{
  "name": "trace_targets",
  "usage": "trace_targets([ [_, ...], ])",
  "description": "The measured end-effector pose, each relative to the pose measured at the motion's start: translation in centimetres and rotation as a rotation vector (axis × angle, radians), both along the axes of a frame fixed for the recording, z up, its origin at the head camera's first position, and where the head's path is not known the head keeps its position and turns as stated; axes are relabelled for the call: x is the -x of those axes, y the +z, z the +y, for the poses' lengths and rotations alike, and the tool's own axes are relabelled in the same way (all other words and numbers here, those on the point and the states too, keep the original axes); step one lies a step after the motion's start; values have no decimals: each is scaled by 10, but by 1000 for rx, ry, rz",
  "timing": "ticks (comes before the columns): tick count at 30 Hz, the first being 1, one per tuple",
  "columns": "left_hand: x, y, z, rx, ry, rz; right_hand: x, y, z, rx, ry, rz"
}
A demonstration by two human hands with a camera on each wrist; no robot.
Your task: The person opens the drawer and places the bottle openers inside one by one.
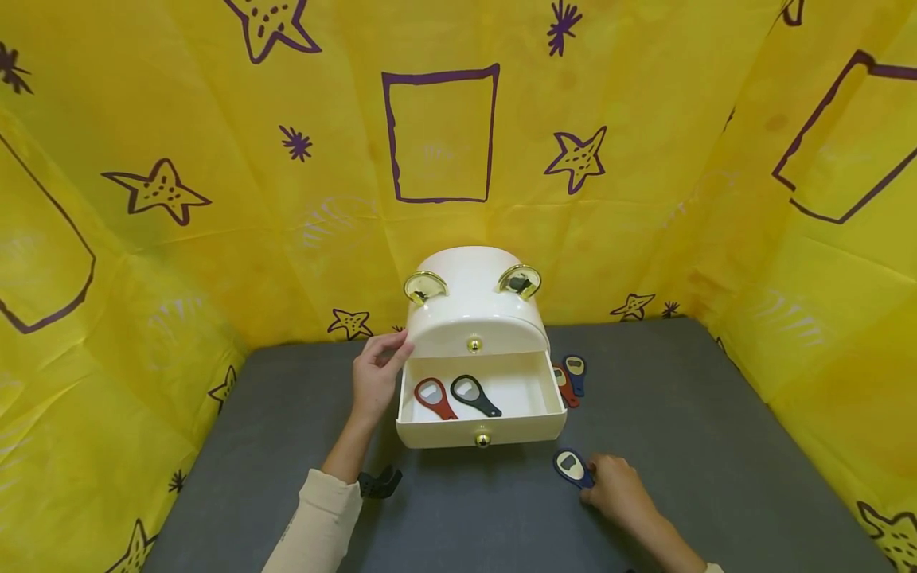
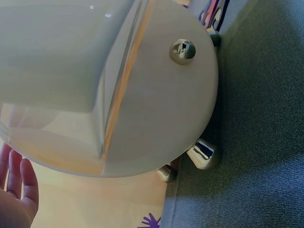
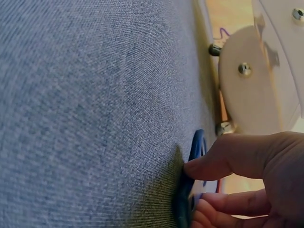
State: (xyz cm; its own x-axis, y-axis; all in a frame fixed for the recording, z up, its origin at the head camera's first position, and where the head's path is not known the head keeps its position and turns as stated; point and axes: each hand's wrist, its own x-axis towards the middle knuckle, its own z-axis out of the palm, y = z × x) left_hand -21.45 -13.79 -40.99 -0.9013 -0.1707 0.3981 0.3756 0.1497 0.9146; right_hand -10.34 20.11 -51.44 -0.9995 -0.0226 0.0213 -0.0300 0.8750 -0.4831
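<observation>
A white drawer box (image 1: 469,278) with two gold-rimmed, ear-shaped pieces stands at the table's back, its lower drawer (image 1: 521,430) pulled out. Inside lie a red bottle opener (image 1: 433,396) and a black bottle opener (image 1: 476,395). My left hand (image 1: 376,377) touches the box's left side near the upper front; in the left wrist view its fingers (image 2: 29,183) extend along the rounded shell. To the front right of the drawer, my right hand (image 1: 618,489) pinches a blue bottle opener (image 1: 571,467) between thumb and fingers, close over the table in the right wrist view.
Right of the box, another red bottle opener (image 1: 568,391) and another blue one (image 1: 575,374) lie on the dark grey table (image 1: 688,414). A black strap-like piece (image 1: 381,483) shows at my left wrist. Yellow cloth (image 1: 344,175) with purple drawings hangs around the back and sides.
</observation>
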Motion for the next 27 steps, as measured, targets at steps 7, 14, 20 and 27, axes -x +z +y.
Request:
trace_targets([
  [7,0,0,0,-6,4,2,4,7,8,66,-23,-7],
  [14,1,1,0,-11,2,3,14,29,22,120,-31,-1],
  [20,2,0,1,-18,-3,-4,18,52,31,187,-22,-21],
  [27,1,0,1,-15,8,4,25,85,35,185,17,23],
])
